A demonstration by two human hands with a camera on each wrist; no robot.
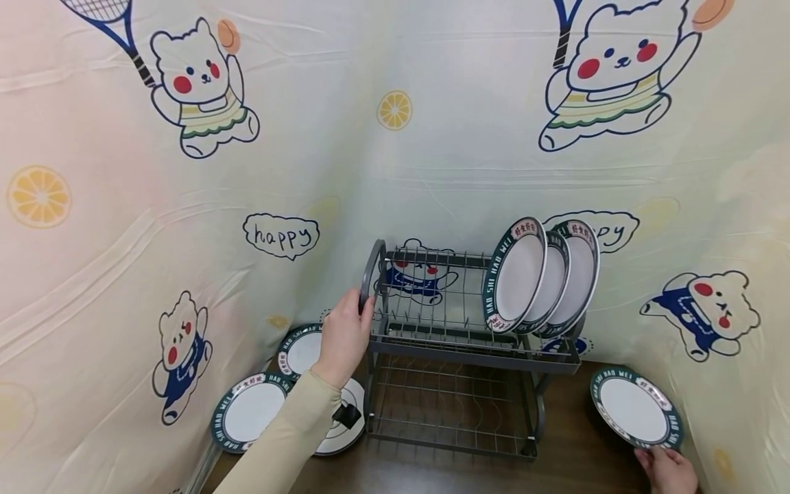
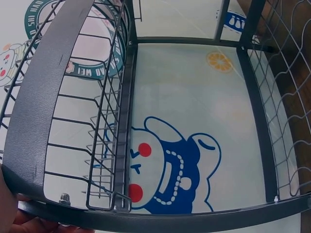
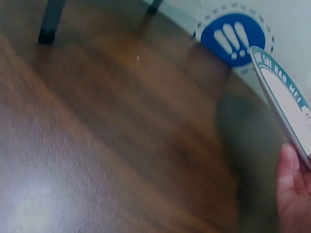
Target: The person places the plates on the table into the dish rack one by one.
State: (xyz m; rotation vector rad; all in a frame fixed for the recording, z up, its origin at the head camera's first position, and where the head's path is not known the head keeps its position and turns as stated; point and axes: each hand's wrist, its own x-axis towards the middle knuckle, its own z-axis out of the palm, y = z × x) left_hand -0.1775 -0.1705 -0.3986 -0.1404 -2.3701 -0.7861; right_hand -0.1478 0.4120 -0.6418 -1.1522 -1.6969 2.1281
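Observation:
A dark two-tier dish rack (image 1: 475, 358) stands on a brown wooden table. My left hand (image 1: 343, 337) grips the curved frame at its left end; in the left wrist view the fingers (image 2: 43, 226) curl under that end bar (image 2: 36, 111). Three white plates with green lettered rims (image 1: 517, 285) lean upright at the right of the upper tier. Low at the right, my right hand (image 1: 669, 471) pinches the near rim of another such plate (image 1: 636, 409). In the right wrist view this plate (image 3: 287, 99) is tilted above the table, its shadow below.
Left of the rack lie more plates: one at the front left (image 1: 249, 412), one behind it (image 1: 301, 351), and one with rings and a black patch (image 1: 336, 439) partly behind the left arm. A printed sheet with cartoon bears (image 1: 395, 185) walls in the table.

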